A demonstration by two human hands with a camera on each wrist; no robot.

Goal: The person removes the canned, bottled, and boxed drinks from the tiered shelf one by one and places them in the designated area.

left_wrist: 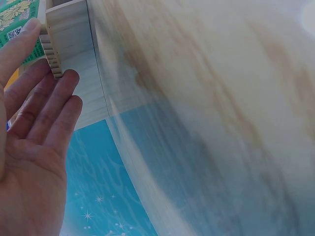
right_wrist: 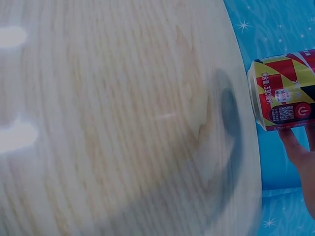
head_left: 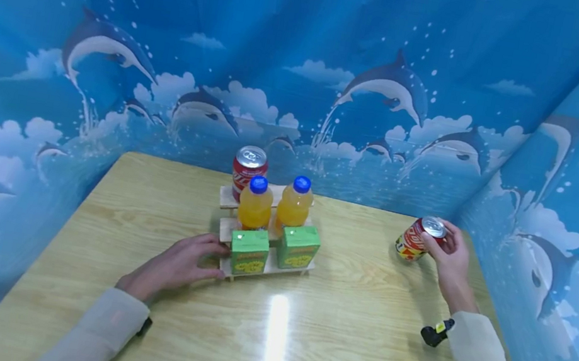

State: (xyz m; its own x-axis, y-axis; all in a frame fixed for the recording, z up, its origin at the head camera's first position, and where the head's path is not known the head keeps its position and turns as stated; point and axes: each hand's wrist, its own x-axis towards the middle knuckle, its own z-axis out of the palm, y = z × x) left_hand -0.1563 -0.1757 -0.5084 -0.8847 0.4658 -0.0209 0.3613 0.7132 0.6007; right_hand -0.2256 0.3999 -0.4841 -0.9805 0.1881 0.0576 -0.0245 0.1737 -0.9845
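Note:
My right hand grips a red soda can at the right of the table. Thumb and fingers lie round its upper part, and the can leans a little. Its yellow, red and black printed side and base rim show in the right wrist view. At the left end of a stepped wooden display rack, my left hand has its fingers loosely extended, fingertips right at the rack's edge. On the rack stand two green juice boxes in front, two orange juice bottles behind them, and another red can at the back left.
The rack and both hands are over a light wood-grain table. A blue curtain printed with dolphins hangs close behind the table and along its sides. A bright strip of reflected light lies on the tabletop near the front.

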